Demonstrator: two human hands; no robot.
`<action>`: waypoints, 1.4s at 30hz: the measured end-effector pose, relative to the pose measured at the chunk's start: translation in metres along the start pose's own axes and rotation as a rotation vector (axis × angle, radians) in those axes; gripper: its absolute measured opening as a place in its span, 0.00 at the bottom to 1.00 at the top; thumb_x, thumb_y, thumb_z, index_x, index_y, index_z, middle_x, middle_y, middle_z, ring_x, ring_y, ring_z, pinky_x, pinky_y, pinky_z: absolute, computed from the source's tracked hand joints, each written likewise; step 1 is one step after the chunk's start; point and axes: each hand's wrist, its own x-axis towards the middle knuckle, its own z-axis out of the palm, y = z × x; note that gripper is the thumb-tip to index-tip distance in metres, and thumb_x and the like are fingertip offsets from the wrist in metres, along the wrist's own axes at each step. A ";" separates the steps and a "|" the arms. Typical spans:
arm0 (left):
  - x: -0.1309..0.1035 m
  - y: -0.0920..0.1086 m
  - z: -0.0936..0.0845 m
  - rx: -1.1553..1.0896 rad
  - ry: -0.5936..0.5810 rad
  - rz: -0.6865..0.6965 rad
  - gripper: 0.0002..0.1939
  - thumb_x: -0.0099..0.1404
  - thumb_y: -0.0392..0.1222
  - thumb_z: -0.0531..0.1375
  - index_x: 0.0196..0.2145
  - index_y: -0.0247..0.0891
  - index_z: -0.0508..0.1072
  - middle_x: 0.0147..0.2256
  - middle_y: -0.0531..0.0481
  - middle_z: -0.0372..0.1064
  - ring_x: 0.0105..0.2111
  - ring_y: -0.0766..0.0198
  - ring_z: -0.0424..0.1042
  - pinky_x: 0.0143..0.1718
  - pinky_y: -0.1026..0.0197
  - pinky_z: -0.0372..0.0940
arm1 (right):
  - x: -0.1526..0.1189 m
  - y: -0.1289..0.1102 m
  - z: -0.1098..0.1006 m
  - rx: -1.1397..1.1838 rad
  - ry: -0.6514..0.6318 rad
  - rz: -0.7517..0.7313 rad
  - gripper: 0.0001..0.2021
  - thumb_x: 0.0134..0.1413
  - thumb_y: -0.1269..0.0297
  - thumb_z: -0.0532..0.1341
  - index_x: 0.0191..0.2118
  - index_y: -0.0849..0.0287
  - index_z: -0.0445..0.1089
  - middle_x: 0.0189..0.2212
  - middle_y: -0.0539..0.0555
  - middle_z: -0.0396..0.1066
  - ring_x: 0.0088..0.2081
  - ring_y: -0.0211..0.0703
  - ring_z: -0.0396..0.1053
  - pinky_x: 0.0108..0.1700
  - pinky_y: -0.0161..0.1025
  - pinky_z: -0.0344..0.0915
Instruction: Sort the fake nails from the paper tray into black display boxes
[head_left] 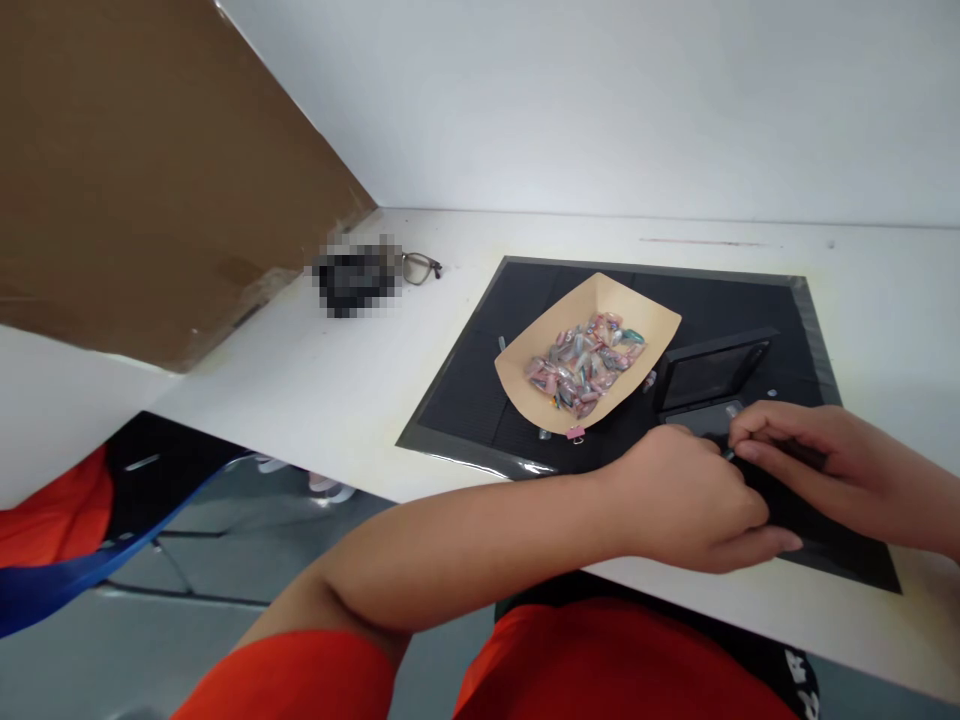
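Note:
My left hand (697, 500) is curled over the front of a small black case (716, 375), with its thumb stretched to the right. Its fingers are bent underneath, and whatever they hold is hidden. Close beside it, my right hand (840, 460) pinches thumb and forefinger together at the case's right front; a tiny item at the fingertips is too small to name. The case's lid stands raised, and my hands partly cover its base. To the left, a brown paper tray (517, 385) holds a pile of small clear-wrapped pieces (581, 360), several of them pinkish.
A black mat (465, 400) lies under the tray and case on the white table (315, 380). A pink binder clip (575, 433) sits at the tray's front edge. Eyeglasses (420, 268) lie beside a blurred dark object (352, 280). A brown panel (150, 170) stands at the left.

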 end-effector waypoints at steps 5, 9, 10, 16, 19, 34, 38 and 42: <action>-0.001 0.000 0.001 0.001 -0.001 -0.001 0.28 0.84 0.58 0.57 0.33 0.41 0.86 0.29 0.52 0.83 0.28 0.58 0.75 0.25 0.58 0.45 | 0.001 -0.002 0.001 0.108 -0.091 -0.009 0.22 0.78 0.43 0.56 0.38 0.49 0.78 0.29 0.51 0.80 0.30 0.45 0.77 0.30 0.39 0.74; -0.001 0.001 -0.001 0.006 -0.006 -0.006 0.31 0.85 0.60 0.54 0.34 0.42 0.87 0.30 0.50 0.83 0.29 0.58 0.76 0.26 0.57 0.45 | -0.001 0.000 0.003 0.128 -0.066 -0.004 0.21 0.79 0.44 0.56 0.39 0.49 0.77 0.29 0.50 0.80 0.30 0.44 0.77 0.30 0.38 0.72; -0.001 0.002 -0.002 0.009 -0.007 -0.009 0.30 0.85 0.60 0.56 0.34 0.41 0.87 0.30 0.50 0.83 0.29 0.58 0.76 0.26 0.57 0.45 | -0.001 0.000 0.002 0.128 -0.051 -0.002 0.20 0.79 0.44 0.57 0.39 0.49 0.78 0.30 0.51 0.80 0.30 0.44 0.77 0.30 0.38 0.72; 0.002 0.004 -0.006 0.015 -0.071 -0.020 0.25 0.83 0.58 0.59 0.37 0.40 0.88 0.30 0.51 0.83 0.29 0.58 0.77 0.26 0.57 0.45 | -0.001 0.000 -0.002 0.136 0.039 -0.014 0.20 0.77 0.43 0.60 0.38 0.49 0.78 0.28 0.50 0.79 0.29 0.43 0.75 0.29 0.38 0.70; 0.002 0.004 -0.008 0.028 -0.092 -0.026 0.27 0.85 0.59 0.56 0.42 0.41 0.89 0.31 0.51 0.83 0.29 0.57 0.77 0.25 0.57 0.45 | 0.000 -0.002 0.000 0.132 0.032 -0.048 0.19 0.78 0.45 0.60 0.38 0.49 0.78 0.28 0.49 0.79 0.29 0.43 0.76 0.30 0.38 0.70; 0.003 0.005 -0.015 0.038 -0.174 -0.031 0.29 0.87 0.60 0.52 0.46 0.41 0.89 0.34 0.50 0.84 0.32 0.57 0.79 0.25 0.57 0.46 | -0.003 0.003 0.005 0.079 0.084 -0.033 0.16 0.77 0.47 0.60 0.40 0.49 0.79 0.32 0.51 0.83 0.33 0.46 0.81 0.32 0.39 0.73; 0.003 0.007 -0.019 0.037 -0.185 -0.049 0.29 0.87 0.59 0.51 0.46 0.41 0.89 0.36 0.49 0.85 0.35 0.55 0.82 0.25 0.56 0.47 | -0.005 -0.001 0.008 0.073 0.077 -0.025 0.16 0.77 0.47 0.59 0.41 0.49 0.79 0.32 0.51 0.84 0.32 0.46 0.81 0.31 0.39 0.74; 0.004 0.008 -0.024 0.039 -0.250 -0.034 0.29 0.88 0.56 0.49 0.48 0.41 0.88 0.39 0.49 0.86 0.40 0.55 0.83 0.25 0.56 0.48 | -0.006 -0.004 0.006 0.041 0.081 -0.054 0.17 0.78 0.49 0.58 0.40 0.49 0.79 0.32 0.50 0.84 0.30 0.44 0.81 0.30 0.37 0.73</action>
